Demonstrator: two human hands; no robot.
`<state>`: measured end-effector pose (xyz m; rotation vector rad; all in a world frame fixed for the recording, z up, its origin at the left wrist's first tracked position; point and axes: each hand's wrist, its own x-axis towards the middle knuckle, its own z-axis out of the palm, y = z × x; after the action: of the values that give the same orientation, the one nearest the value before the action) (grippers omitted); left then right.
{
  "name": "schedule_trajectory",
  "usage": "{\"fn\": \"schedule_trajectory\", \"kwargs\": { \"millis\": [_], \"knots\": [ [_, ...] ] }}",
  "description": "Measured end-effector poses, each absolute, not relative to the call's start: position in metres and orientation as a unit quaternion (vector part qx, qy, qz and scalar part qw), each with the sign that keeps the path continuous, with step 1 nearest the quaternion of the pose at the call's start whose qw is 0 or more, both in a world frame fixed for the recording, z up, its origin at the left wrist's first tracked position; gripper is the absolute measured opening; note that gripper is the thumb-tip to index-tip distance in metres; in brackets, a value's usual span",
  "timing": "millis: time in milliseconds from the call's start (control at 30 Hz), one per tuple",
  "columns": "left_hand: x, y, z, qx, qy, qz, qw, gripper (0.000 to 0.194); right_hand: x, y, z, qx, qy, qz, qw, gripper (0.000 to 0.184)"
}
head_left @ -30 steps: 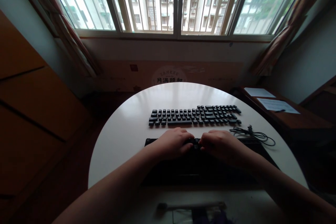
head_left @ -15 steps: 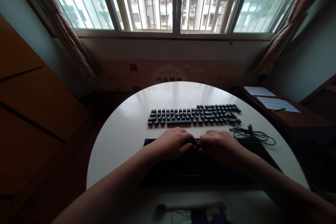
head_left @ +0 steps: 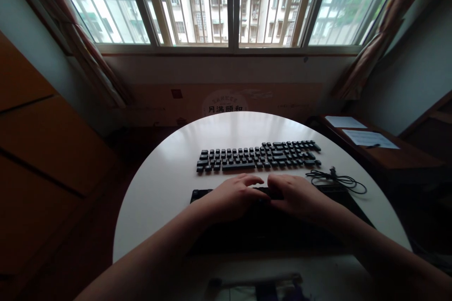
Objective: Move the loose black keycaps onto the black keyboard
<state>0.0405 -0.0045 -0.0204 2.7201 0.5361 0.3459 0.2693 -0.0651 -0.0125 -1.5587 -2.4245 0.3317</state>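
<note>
A black keyboard base (head_left: 268, 233) lies on the white round table (head_left: 162, 188) right in front of me. Both hands rest on its far edge, fingertips meeting in the middle. My left hand (head_left: 231, 196) is curled, its fingers reaching forward over the edge. My right hand (head_left: 294, 196) is curled too, fingers pressed on a small dark piece I cannot make out. Beyond the hands, loose black keycaps (head_left: 257, 155) are laid out in rows in a keyboard's arrangement.
A coiled black cable (head_left: 337, 179) lies right of the hands. A dim flat object (head_left: 254, 282) sits at the table's near edge. A low wooden desk with papers (head_left: 369, 138) stands at right, a wooden cabinet (head_left: 42, 150) at left, a cardboard box (head_left: 226, 101) under the window.
Both hands have shifted a little forward on the keyboard base, and the left fingers have stretched out further. The view has dipped and turned slightly.
</note>
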Motion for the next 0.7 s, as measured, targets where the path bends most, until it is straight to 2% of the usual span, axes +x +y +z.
{"fn": "schedule_trajectory", "kwargs": {
  "millis": [167,333,533,600,700],
  "knots": [
    [0.042,-0.007,-0.021,0.954,0.199,0.110,0.194,0.048,0.273,-0.066,-0.006,-0.479,-0.866,0.101,0.102,0.021],
    [0.046,-0.009,-0.018,0.950,0.216,0.105,0.201,0.044,0.285,-0.058,-0.009,-0.483,-0.852,0.093,0.180,0.026],
    [0.047,-0.006,-0.023,0.947,0.217,0.117,0.207,0.047,0.302,-0.035,-0.004,-0.550,-0.805,-0.008,0.222,0.024],
    [0.046,-0.006,-0.024,0.944,0.211,0.124,0.220,0.046,0.305,-0.022,0.001,-0.584,-0.781,-0.036,0.220,0.022],
    [0.043,-0.006,-0.022,0.948,0.195,0.122,0.221,0.042,0.308,0.009,0.007,-0.635,-0.752,-0.034,0.171,0.023]
  ]
}}
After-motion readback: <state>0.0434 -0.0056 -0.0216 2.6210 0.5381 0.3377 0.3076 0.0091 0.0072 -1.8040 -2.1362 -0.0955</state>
